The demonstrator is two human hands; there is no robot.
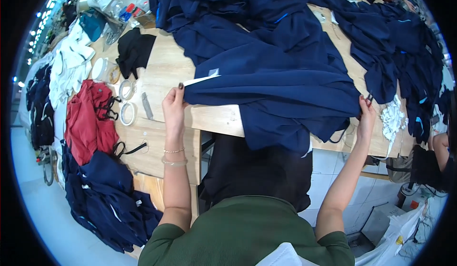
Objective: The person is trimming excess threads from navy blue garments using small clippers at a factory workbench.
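Stretched between my two hands is a navy blue garment (285, 87), part of it hanging over the table's near edge. My left hand (175, 105) pinches its left end, beside a white strip (202, 80) with a small pale label. At the far right end of the same piece, my right hand (365, 116) grips the cloth between thumb and fingers. A small dark item, maybe a thread snipper, shows at my right fingertips; I cannot make it out. What lies under the folds is hidden.
More navy garments (228, 9) are heaped behind and at the right. Left on the wooden table (164, 147) lie tape rolls (127, 113), a grey metal strip (146, 106), black cloth (134, 51) and a red garment (90, 123). White scraps (393, 119) sit by my right hand.
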